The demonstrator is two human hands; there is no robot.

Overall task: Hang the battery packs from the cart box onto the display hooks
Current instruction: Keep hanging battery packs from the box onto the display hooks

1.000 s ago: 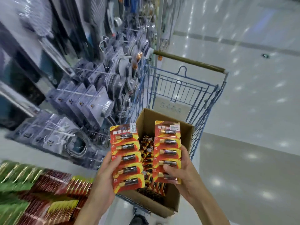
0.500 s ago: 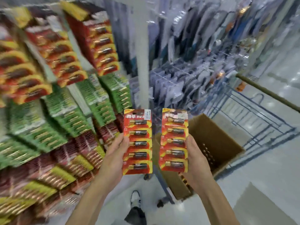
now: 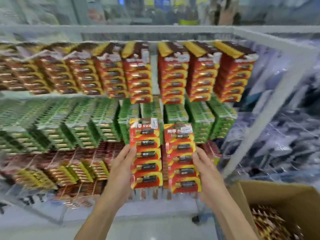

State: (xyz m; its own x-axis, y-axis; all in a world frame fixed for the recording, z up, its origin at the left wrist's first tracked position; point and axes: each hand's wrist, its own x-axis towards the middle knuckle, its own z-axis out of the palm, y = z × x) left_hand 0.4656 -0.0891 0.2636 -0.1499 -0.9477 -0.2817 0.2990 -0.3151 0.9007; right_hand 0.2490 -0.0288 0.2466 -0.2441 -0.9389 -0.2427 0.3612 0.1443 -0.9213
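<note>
Right now you hold one red battery strip in each hand, both upright before the display. Your left hand [image 3: 123,168] grips the left battery strip [image 3: 146,153] along its left edge, at about the middle and lower cells, thumb lying on the front face and the other fingers hidden behind the card; most of the strip rises above the grip, and its bottom cell hangs below your thumb. Your right hand [image 3: 206,172] grips the right battery strip [image 3: 182,158] along its right edge, thumb on the front near the middle cells, the strip's top likewise well above the hand. The two strips stand just beside each other with a narrow gap between, the right one a little lower.

Behind them hang the rows of the display rack [image 3: 270,101]: red packs [image 3: 173,73] in the top row, green packs [image 3: 86,122] below, and further red and yellow packs lower down, blurred. The cardboard box [image 3: 277,196] sits at the lower right, with more packs inside it.
</note>
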